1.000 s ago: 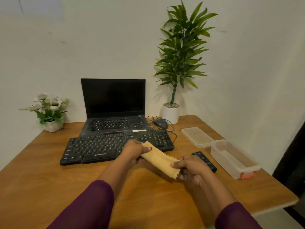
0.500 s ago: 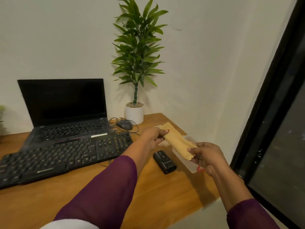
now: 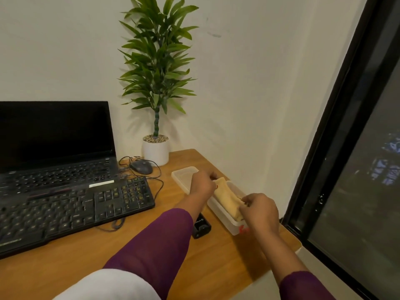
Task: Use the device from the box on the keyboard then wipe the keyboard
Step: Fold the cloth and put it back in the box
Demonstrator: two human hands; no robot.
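A folded yellow cloth point(image 3: 227, 198) lies stretched between both hands, low inside the clear plastic box point(image 3: 218, 210) at the desk's right edge. My left hand point(image 3: 202, 184) pinches the cloth's far end. My right hand point(image 3: 258, 210) pinches its near end over the box's front. The black device point(image 3: 201, 227) lies on the desk just left of the box, partly hidden by my left forearm. The black keyboard point(image 3: 71, 208) sits at the left in front of the laptop point(image 3: 54, 144).
The box's clear lid point(image 3: 183, 175) lies behind my left hand. A mouse point(image 3: 141, 166) with a looped cable and a tall potted plant point(image 3: 155, 150) stand at the back. A dark window frame point(image 3: 320, 148) runs close along the desk's right side.
The view swung right. Both hands carried the cloth from in front of the keyboard across to the box and lowered it into it.
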